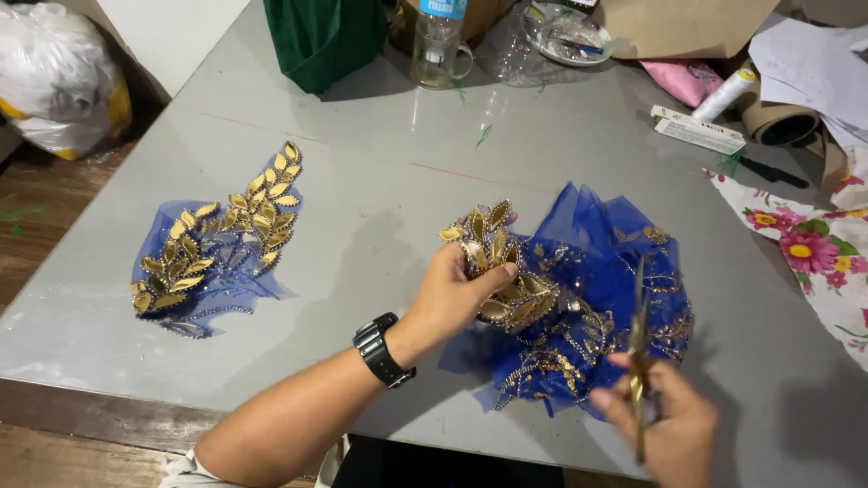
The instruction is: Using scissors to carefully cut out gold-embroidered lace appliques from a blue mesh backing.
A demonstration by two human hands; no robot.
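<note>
Head view. Left hand (449,294), centre of frame, black wristwatch (380,349) on the wrist: closed around a gold leaf appliqué (503,271) on blue tulle (592,271), thumb pressed over the leaves. The tulle spreads right of that hand, lying on the grey table (380,163). Right hand (665,420), lower right: gripping gold-coloured scissors (638,352), blades pointing up over the tulle's lower edge. Second gold leaf appliqué (221,239), on blue net, left of frame, well apart from both hands. Plastic bottle (438,41), upper centre.
</note>
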